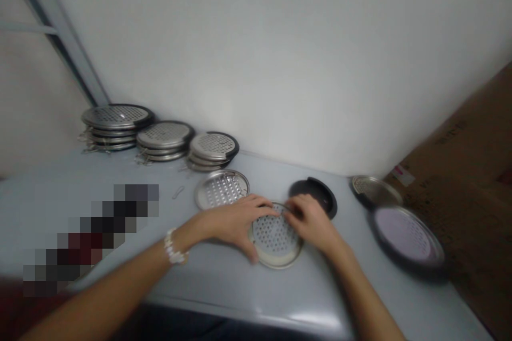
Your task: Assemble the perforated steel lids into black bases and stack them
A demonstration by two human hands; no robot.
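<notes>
A round metal grater disc (276, 232) with a perforated middle and a raised rim lies in front of me on the table. My left hand (236, 224) is curved round its left side, thumb at the lower left rim and fingers along the top. Over the upper right rim, my right hand (312, 224) has its fingers curled together; what they pinch, if anything, is hidden and blurred. Behind my left hand sits another round grater disc (222, 189) with raised teeth. A black round holder (314, 194) lies just behind my right hand.
Three stacks of round graters with black edges, a left stack (116, 117), a middle stack (166, 136) and a right stack (214, 146), stand along the wall. A small wire clip (178, 192) lies nearby. At right are more graters (406, 234) and a cardboard box (460, 197).
</notes>
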